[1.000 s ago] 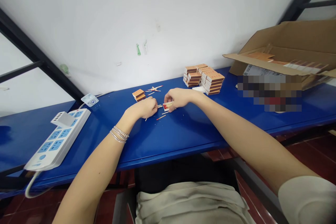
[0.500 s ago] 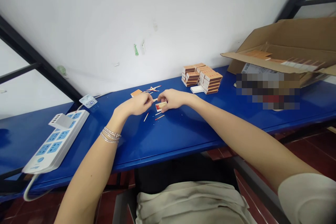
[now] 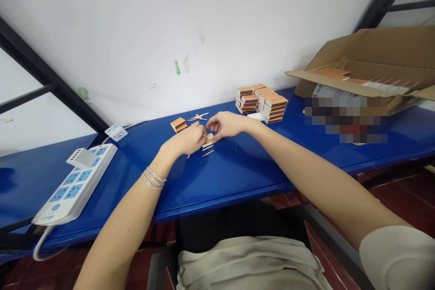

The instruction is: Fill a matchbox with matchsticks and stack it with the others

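Left arm: you reach it forward, bracelets at the wrist.
Left hand: your fingers curl inward, pinched together at the tips.
Right hand: palm down, your fingertips pinched, just beside the left.

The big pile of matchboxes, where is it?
In the head view, the stack of matchboxes sits on the blue table by the wall, just beyond the right hand, left of the cardboard box.
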`<state>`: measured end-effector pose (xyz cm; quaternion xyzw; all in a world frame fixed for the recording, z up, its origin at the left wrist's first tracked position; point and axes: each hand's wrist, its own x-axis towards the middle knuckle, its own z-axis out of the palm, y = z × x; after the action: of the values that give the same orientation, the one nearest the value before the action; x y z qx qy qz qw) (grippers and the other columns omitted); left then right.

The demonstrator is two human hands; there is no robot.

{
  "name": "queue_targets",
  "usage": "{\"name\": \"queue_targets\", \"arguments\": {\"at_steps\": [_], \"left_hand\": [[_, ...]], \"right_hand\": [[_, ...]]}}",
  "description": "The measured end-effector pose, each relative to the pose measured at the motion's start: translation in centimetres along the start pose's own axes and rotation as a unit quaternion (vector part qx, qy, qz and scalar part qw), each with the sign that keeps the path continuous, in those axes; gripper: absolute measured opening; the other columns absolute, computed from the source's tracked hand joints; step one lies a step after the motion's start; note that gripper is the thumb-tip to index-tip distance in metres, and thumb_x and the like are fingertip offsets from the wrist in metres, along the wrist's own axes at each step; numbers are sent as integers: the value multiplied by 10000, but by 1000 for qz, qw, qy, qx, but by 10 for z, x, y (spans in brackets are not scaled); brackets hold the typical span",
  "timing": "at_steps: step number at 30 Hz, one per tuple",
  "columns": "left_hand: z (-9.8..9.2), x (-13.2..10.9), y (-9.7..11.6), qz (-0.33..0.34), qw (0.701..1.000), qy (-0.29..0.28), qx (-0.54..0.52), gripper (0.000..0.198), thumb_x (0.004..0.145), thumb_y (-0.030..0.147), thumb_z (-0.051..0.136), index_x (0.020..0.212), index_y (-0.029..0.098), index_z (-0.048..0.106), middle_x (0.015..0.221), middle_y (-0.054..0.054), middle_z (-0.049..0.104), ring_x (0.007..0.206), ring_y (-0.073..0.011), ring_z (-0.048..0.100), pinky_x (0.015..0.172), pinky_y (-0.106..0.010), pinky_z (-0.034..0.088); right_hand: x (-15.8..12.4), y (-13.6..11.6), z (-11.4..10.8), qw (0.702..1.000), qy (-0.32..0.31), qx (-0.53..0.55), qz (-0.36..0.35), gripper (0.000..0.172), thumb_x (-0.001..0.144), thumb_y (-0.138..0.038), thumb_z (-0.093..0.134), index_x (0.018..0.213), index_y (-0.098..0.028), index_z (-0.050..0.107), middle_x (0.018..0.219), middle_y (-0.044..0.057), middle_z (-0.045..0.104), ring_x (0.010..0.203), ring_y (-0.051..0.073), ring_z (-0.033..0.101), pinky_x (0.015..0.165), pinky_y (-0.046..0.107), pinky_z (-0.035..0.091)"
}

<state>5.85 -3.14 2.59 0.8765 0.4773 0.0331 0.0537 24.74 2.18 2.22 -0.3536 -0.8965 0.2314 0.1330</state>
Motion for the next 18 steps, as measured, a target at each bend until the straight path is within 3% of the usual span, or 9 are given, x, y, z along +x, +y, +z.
{"name": "queue_targets", "arguments": {"at_steps": [7,10,16,18], "left_hand": [[-22,-8,-6,-16,993,4,-117,167,870,255,450,937,151,562,863,-59,649,739,-150,578,701,-269,453],[-25,-10,-14,-40,992,-7,-116,200,852,285,484,949,146,589,881,-69,665,745,-152,593,685,-264,456],[-28,-15,-18,-143,974,-160,-71,363,712,527,640,805,177,666,742,-45,700,636,-157,599,546,-242,413],[-29,-15,-16,-152,969,-184,-60,340,671,517,671,724,181,673,657,-31,682,571,-144,573,503,-236,382]], "right_hand": [[-2,-8,0,1000,-2,-7,-6,418,618,-344,802,977,-148,712,887,45,716,781,153,639,674,235,457],[-3,-14,3,999,13,-23,-27,362,656,-358,776,946,-150,720,891,50,707,782,149,621,669,234,437],[-3,-22,10,999,27,-21,-35,306,680,-438,740,807,-160,724,803,35,693,702,130,583,596,230,394],[-3,-24,13,999,12,-14,-29,250,679,-390,739,775,-159,723,755,23,694,665,123,585,580,226,394]]}}
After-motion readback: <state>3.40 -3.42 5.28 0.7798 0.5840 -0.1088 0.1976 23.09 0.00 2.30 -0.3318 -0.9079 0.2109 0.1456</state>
